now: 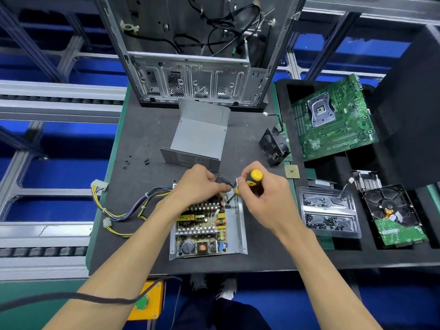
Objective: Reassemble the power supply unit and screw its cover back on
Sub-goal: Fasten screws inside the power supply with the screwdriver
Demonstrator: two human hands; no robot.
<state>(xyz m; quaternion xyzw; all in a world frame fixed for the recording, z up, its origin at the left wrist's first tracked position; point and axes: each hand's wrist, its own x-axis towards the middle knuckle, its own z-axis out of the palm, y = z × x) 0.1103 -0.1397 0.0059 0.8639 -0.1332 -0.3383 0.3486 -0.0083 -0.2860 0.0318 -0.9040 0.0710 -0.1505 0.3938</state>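
The open power supply base (240,225) lies on the dark mat, its circuit board (202,232) exposed and its wire bundle (123,210) trailing left. My right hand (264,198) grips a yellow-and-black screwdriver (252,178), tip down at the board's far right corner. My left hand (200,184) rests on the far end of the board and holds a small black part (222,179) beside the screwdriver shaft. The grey metal cover (200,136) stands apart behind the hands. Several loose black screws (135,160) lie to the left.
An empty computer case (195,75) stands at the back. A black fan (273,146), a CPU chip (292,171), a motherboard (333,122), a clear tray of screws (329,213) and a hard drive (392,217) lie to the right. A yellow button box (147,301) hangs below the table edge.
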